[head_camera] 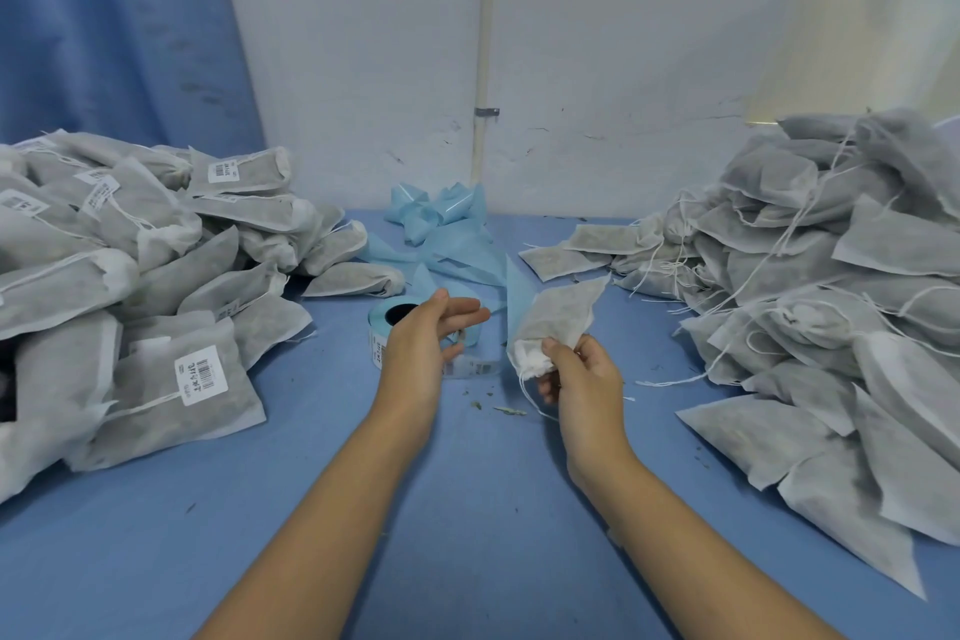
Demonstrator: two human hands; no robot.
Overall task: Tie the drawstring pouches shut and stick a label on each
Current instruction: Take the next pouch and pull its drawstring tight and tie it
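My right hand (576,377) pinches the gathered neck of a grey drawstring pouch (563,314), which it holds up above the blue table; the white strings dangle below the hand. My left hand (426,346) hovers with relaxed, straight fingers over the blue label roll (387,322), which lies on its side. A strip of labels (475,368) trails from the roll between my two hands.
A heap of labelled pouches (130,276) fills the left side of the blue table (467,509). A heap of unlabelled pouches (831,286) with loose strings fills the right side. Crumpled blue backing paper (441,229) lies behind the roll, by the white wall.
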